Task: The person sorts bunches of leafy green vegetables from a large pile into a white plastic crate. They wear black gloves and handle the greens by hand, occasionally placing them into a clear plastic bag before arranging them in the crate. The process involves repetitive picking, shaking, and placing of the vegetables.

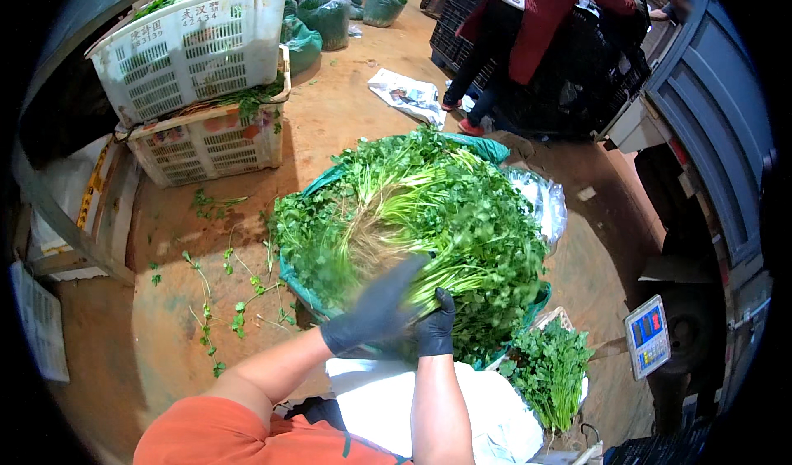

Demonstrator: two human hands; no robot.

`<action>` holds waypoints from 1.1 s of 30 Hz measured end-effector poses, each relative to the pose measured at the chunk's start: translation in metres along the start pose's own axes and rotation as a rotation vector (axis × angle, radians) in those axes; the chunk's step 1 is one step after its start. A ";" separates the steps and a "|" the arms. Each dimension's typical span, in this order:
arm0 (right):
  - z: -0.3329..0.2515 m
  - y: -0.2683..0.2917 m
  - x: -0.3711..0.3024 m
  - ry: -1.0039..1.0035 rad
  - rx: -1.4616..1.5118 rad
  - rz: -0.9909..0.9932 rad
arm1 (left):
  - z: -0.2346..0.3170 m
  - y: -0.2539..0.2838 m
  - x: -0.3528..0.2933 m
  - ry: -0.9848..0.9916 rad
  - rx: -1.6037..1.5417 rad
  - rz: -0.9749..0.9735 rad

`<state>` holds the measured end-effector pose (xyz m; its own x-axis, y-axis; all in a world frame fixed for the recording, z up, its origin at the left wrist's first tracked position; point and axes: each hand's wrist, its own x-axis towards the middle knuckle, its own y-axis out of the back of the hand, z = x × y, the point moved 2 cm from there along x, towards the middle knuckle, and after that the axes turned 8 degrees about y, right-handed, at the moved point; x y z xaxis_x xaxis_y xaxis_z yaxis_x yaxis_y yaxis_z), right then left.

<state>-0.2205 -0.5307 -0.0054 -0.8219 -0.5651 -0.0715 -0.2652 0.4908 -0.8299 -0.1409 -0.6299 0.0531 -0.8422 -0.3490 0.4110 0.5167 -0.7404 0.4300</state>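
A large round heap of coriander [487, 209], leaves outward and pale roots [367, 234] toward the middle, lies in front of me on a teal sack [487, 147]. My right hand [436, 329], in a black glove, closes around the stems of a coriander bunch [445, 282] at the heap's near edge. Beside it, my black-gloved left hand [371, 310] is slightly blurred, its fingers stretched out over the roots and stem ends. Nothing shows in its grasp. White sheeting [487, 411] lies below my hands.
At lower right, coriander [549, 374] rests near a scale display [648, 337]. Stacked white crates [186, 56] stand at left, with loose sprigs [239, 308] on the floor. Another person [528, 28] bends over black crates [577, 85] at the back. A blue-grey vehicle side [714, 127] borders the right.
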 end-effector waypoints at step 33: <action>-0.001 -0.004 -0.001 0.057 0.017 -0.058 | -0.017 0.011 -0.019 0.378 0.122 -0.258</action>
<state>-0.2199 -0.5312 -0.0016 -0.8331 -0.5531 0.0081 -0.3050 0.4470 -0.8410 -0.1218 -0.6410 0.0367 -0.9309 -0.3639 -0.0329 0.2787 -0.7655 0.5799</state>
